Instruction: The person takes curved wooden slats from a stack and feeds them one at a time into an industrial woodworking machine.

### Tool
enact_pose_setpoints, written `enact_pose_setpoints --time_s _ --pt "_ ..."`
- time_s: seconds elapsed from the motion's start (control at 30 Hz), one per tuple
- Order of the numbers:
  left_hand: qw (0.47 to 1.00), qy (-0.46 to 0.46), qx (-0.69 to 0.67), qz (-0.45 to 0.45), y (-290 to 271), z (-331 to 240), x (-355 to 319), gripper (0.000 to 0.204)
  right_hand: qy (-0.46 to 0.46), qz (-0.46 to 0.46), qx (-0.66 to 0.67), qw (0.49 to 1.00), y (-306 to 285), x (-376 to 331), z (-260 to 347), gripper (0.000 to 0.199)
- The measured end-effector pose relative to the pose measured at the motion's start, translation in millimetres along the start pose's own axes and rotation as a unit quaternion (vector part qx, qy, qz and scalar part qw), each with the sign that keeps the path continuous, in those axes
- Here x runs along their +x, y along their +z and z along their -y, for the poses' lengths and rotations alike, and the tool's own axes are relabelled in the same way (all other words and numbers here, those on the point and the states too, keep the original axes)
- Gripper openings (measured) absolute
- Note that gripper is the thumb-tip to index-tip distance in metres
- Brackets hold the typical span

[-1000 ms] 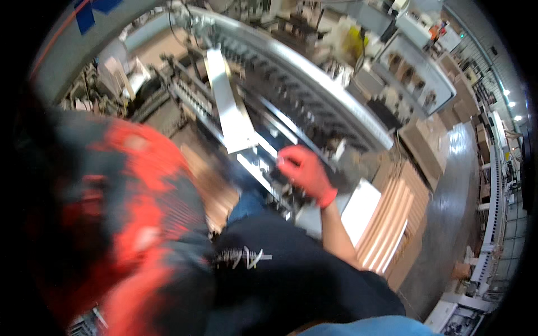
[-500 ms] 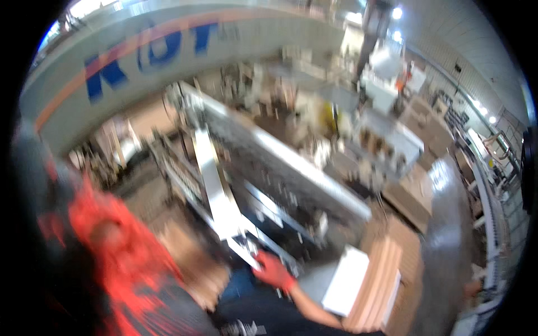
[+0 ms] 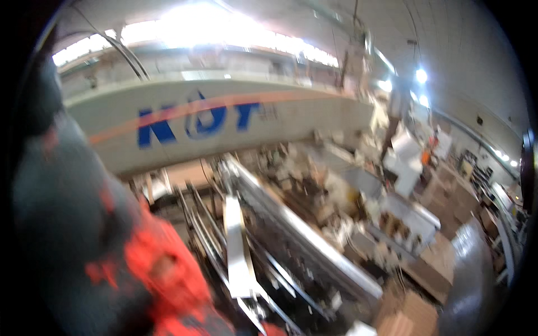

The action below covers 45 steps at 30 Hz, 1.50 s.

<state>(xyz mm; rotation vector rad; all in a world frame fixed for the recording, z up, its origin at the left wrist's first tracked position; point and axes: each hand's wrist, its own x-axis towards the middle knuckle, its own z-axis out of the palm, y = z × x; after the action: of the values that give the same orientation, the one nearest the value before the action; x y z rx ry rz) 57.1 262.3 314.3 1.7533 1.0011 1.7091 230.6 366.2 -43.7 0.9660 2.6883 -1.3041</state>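
Observation:
Very close on the left, my left hand (image 3: 168, 269) shows as a large blurred shape in a red glove with dark grey patches. Its fingers are not clear, and nothing can be made out in it. At the bottom edge, only a bit of my right hand (image 3: 272, 329) in a red glove shows. It is beside the near end of the metal rails (image 3: 263, 308), its fingers cut off by the frame. A long narrow white strip (image 3: 238, 252) lies along the rails just beyond it.
A long pale machine cover (image 3: 314, 115) with an orange stripe spans the far side. A metal beam (image 3: 314, 229) runs diagonally beside the rails. At the right are cardboard boxes (image 3: 448, 193), a shiny wrapped surface (image 3: 473, 269) and stacked brown pieces (image 3: 395, 325).
The view has tilted upward, so the machine and rails sit lower. My right hand has slid almost out of the bottom edge. My left hand looms larger and further right.

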Motion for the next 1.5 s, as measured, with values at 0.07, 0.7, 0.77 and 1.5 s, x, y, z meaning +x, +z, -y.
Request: enact_pose_setpoints --time_s 0.07,0.7,0.77,1.5 --pt "1.0 -0.011 -0.001 -0.011 7 12 1 0.023 -0.053 -0.062 -0.005 0.997 18 -27 -2 0.041" --pt "0.91 0.141 -0.3 0.248 78 -37 22 0.02 -0.046 -0.098 0.015 0.994 23 -45 -15 0.044" --pt "0.916 0.184 -0.271 0.232 81 -9 18 0.019 -0.046 -0.098 0.019 0.994 21 -43 -15 0.044" --pt "0.839 0.058 0.469 0.269 64 34 66 0.022 -0.064 -0.136 0.036 0.988 16 -43 -2 0.042"
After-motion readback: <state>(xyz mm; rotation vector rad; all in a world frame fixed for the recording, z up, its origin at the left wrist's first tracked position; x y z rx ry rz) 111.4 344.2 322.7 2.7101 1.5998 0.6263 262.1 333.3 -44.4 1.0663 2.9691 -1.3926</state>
